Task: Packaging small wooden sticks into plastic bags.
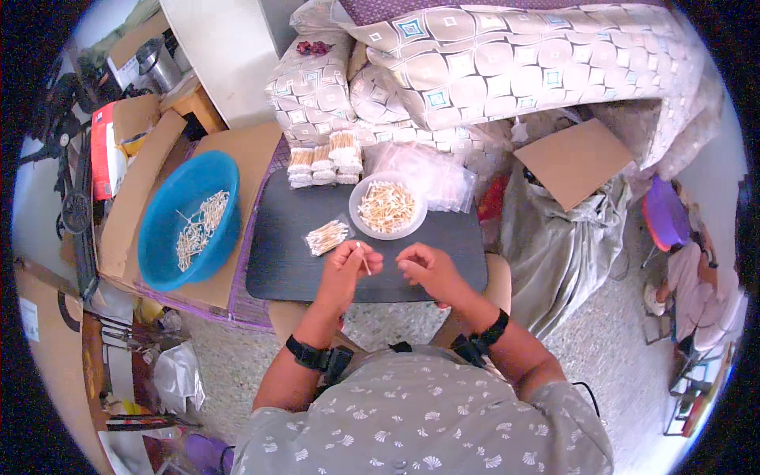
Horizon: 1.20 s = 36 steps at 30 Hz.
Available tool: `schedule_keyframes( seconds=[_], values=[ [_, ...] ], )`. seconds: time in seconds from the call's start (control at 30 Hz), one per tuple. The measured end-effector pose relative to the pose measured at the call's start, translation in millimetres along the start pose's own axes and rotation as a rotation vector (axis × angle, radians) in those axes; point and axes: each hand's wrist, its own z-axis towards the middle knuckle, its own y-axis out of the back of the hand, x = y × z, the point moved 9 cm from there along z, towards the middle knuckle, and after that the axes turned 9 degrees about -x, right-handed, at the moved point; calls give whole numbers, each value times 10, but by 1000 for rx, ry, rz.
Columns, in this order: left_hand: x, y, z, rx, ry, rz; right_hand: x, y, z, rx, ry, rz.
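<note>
My left hand (348, 265) has its grip pinched together on 1 thin pale wooden-stemmed cotton swab (363, 259), which stands nearly upright between thumb and fingertips over the near edge of the dark rectangular worktop (277, 253). My right hand (426, 265) sits just beside it at 3 o'clock, fingers curled in with nothing that I can see in them; whether the grip is fully together I cannot tell.

At 11 o'clock from the held swab, close by, a small clear plastic packet of swabs (326, 236) lies on the worktop. At 1 o'clock stands a round translucent plastic bowl heaped with loose swabs (387, 207). Beyond it, at 12 o'clock, 3 bundled stacks of packed swabs (324, 165) line the far edge, with a heap of empty clear plastic bags (435, 176) to their right. Well out at 9 o'clock, a round blue plastic basin (188, 220) holding scattered swabs rests on flattened brown cardboard (237, 150).
</note>
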Motion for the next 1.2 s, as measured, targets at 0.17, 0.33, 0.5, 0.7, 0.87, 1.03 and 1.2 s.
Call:
schedule_keyframes(
  seconds=[0.17,0.33,0.5,0.7,0.87,1.03,1.2],
  values=[
    [44,338,154,-90,-249,565,-2,252,280,-33,51,-145],
    [74,475,187,-171,-622,845,94,469,628,-85,193,-338],
    [284,551,253,-152,-570,1143,221,532,927,-109,342,-561],
    [255,617,239,-181,-620,1064,225,418,1225,-67,373,-711],
    [240,620,227,-202,-631,1063,75,244,1407,59,277,-839],
    [289,645,254,-210,-644,1058,-90,96,1487,141,270,-769],
    [299,669,240,-190,-634,1036,-46,34,1463,95,321,-624]
  ],
)
